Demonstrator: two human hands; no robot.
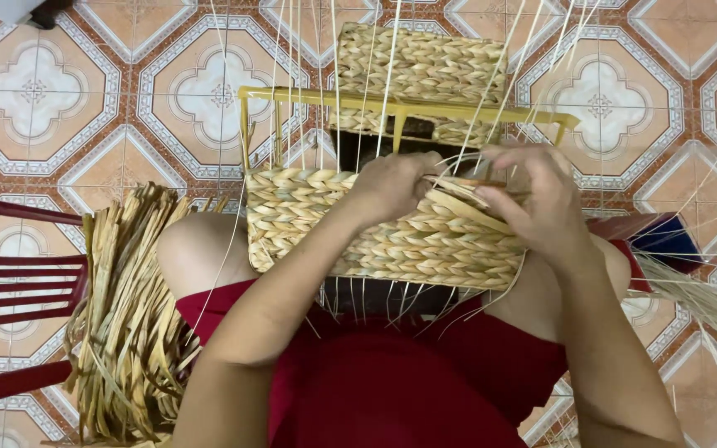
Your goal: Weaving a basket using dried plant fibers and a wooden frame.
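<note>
— So, what are the hands doing at the grip itself?

— The right hand has its fingers pressed together, pinching a flat dried strand at the top edge of the woven basket. The left hand is curled shut on that same edge just beside it, I'd judge to keep the last woven row tight while the strand is worked in.

— And where does the basket sit?

— On the person's lap, braced against the knees, its woven side turned up toward the camera. That seems to put the working edge within easy reach of both hands. A yellow frame runs through the basket, and thin pale stakes rise from the weave past it.

— What lies around the basket?

— Left of it, a loose bundle of dried strips hangs over a red chair, close at hand. Right of it, finer pale fibres fan out over the tiled floor.

— Anything you can't make out?

— Whether the strand passes under or over the next stake; the fingers cover it. The basket's inside is dark, and its near lower edge is hidden behind the red clothing.
</note>
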